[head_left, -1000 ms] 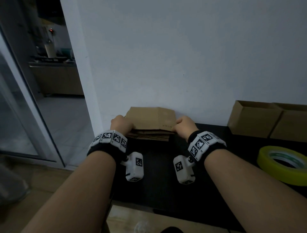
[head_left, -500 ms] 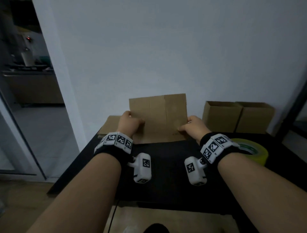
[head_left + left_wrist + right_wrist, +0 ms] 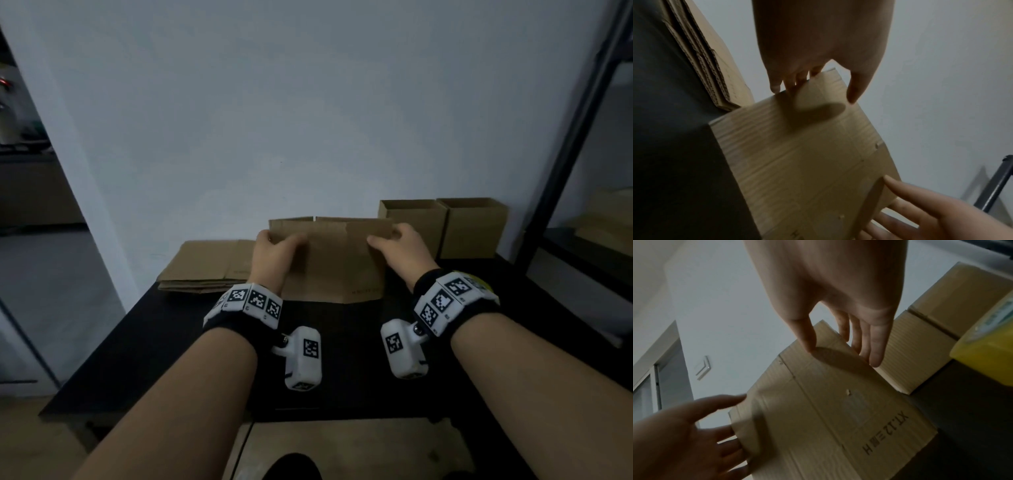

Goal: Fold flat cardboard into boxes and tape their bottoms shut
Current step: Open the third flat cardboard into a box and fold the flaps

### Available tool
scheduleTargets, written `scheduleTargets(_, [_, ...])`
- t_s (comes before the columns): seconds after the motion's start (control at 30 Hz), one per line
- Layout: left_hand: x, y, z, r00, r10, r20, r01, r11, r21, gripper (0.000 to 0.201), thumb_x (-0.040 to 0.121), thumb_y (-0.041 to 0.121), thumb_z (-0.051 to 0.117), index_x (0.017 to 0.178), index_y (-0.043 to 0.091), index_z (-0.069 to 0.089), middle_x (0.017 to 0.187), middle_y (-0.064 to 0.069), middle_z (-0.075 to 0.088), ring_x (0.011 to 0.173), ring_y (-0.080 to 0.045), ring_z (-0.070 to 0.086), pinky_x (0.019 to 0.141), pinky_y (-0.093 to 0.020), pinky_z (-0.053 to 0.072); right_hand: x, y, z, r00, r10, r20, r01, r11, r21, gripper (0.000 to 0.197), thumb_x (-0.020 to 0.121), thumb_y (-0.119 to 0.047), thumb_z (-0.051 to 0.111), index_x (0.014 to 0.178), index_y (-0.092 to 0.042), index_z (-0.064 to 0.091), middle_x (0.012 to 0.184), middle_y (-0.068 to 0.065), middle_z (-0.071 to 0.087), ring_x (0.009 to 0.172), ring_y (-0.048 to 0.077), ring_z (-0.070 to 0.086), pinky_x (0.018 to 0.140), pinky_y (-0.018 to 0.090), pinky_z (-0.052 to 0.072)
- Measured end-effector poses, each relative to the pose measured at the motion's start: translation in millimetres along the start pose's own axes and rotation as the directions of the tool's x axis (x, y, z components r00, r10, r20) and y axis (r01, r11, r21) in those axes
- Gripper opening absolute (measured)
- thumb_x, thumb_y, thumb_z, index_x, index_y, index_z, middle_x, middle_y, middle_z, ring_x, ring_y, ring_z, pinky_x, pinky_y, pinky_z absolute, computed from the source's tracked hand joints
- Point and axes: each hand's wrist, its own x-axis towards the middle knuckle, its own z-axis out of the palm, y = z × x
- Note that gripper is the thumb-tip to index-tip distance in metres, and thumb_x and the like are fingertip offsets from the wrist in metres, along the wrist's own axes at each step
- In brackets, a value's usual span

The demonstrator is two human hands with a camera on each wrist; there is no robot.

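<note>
A flat brown cardboard sheet (image 3: 335, 263) stands upright on the black table (image 3: 171, 342), its lower edge on the tabletop. My left hand (image 3: 281, 243) pinches its upper left edge, thumb in front and fingers behind, as the left wrist view shows (image 3: 818, 84). My right hand (image 3: 387, 240) pinches the upper right edge the same way (image 3: 838, 344). The sheet (image 3: 828, 410) carries printed letters near its lower right corner. A yellow tape roll (image 3: 982, 344) lies on the table just right of my right wrist.
A stack of flat cardboard (image 3: 209, 267) lies at the table's back left. Two folded open-topped boxes (image 3: 414, 222) (image 3: 472, 226) stand against the white wall at the back right. A dark metal rack (image 3: 565, 171) rises to the right, a doorway to the left.
The sheet was lifted off the stack and carried right to the middle of the table. Both hands have slid from its lower sides up to its top corners.
</note>
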Motion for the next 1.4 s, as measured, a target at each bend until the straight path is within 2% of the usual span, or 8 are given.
scheduleTargets(0.2, [-4,14,6,0.992,0.04,-0.122,-0.042,0.999,-0.017,0.055,0.091,0.05,0.053,0.131,0.011,0.048,0.121,-0.001,0.054,0.11,-0.019,0.05,0.095,-0.035,0.04,-3,-10,3,0.99,-0.089,-0.11,0.079,0.993,-0.091,0.05,0.099,-0.046,0.043,0.132,-0.009,0.05,0.122,0.006,0.059,0.107,0.02,0.056,0.088,0.033,0.044])
scheduleTargets(0.33, [-4,9,4,0.983,0.101,-0.151,-0.093,0.994,0.057,0.04,0.09,0.048,0.054,0.107,0.012,0.062,0.102,-0.003,0.065,0.099,-0.021,0.059,0.088,-0.037,0.048,-7,-11,8,0.986,-0.126,-0.109,0.104,0.977,-0.188,0.06,0.1,-0.053,0.031,0.134,-0.01,0.054,0.13,0.011,0.058,0.119,0.027,0.054,0.099,0.038,0.044])
scheduleTargets(0.47, [-8,10,3,0.981,0.18,-0.072,-0.175,0.983,0.062,0.029,0.087,0.044,0.058,0.089,0.017,0.066,0.085,0.002,0.065,0.084,-0.016,0.059,0.072,-0.03,0.045,-10,-16,10,0.991,-0.121,-0.057,0.111,0.981,-0.156,0.065,0.098,-0.057,0.033,0.139,-0.01,0.051,0.136,0.008,0.056,0.125,0.024,0.051,0.104,0.037,0.041])
scheduleTargets(0.67, [-20,14,11,0.97,0.238,-0.041,-0.231,0.964,0.135,0.037,0.087,0.057,0.049,0.107,0.03,0.065,0.107,0.009,0.066,0.101,-0.012,0.059,0.089,-0.034,0.048,-10,-21,7,0.995,-0.081,-0.061,0.078,0.996,-0.049,0.057,0.097,-0.05,0.043,0.141,-0.014,0.043,0.13,0.003,0.055,0.115,0.02,0.053,0.089,0.032,0.042])
scheduleTargets(0.77, [-25,17,13,0.949,0.313,0.035,-0.312,0.922,0.23,0.037,0.097,0.049,0.036,0.112,0.029,0.063,0.115,0.003,0.063,0.105,-0.014,0.055,0.094,-0.033,0.043,-7,-22,3,0.995,-0.071,-0.067,0.069,0.997,-0.038,0.046,0.099,-0.045,0.044,0.133,-0.015,0.048,0.112,0.0,0.058,0.101,0.017,0.056,0.087,0.035,0.047])
scheduleTargets(0.9, [-25,20,22,0.947,0.302,0.114,-0.318,0.932,0.175,0.038,0.1,0.038,0.037,0.136,0.033,0.049,0.127,0.003,0.04,0.112,-0.009,0.041,0.1,-0.024,0.027,-8,-23,1,0.999,-0.046,-0.009,0.045,0.999,-0.008,0.043,0.101,-0.043,0.041,0.132,-0.015,0.054,0.119,0.0,0.059,0.111,0.021,0.055,0.1,0.042,0.046])
scheduleTargets(1.2, [-18,16,23,0.961,0.223,0.162,-0.222,0.975,-0.021,0.032,0.095,0.014,0.038,0.12,0.028,0.054,0.122,0.005,0.054,0.111,-0.011,0.049,0.094,-0.027,0.039,-12,-22,3,0.994,0.012,0.113,-0.021,0.996,0.087,0.051,0.102,-0.046,0.037,0.139,-0.012,0.048,0.13,0.006,0.055,0.108,0.016,0.05,0.091,0.031,0.037])
scheduleTargets(1.4, [-17,13,25,0.967,0.212,0.141,-0.206,0.977,-0.057,0.035,0.092,0.016,0.036,0.117,0.031,0.055,0.123,0.005,0.055,0.113,-0.015,0.05,0.098,-0.034,0.042,-14,-13,3,0.982,0.134,0.136,-0.164,0.956,0.242,0.032,0.104,-0.041,0.035,0.096,-0.023,0.061,0.095,0.002,0.065,0.084,0.015,0.059,0.082,0.032,0.05])
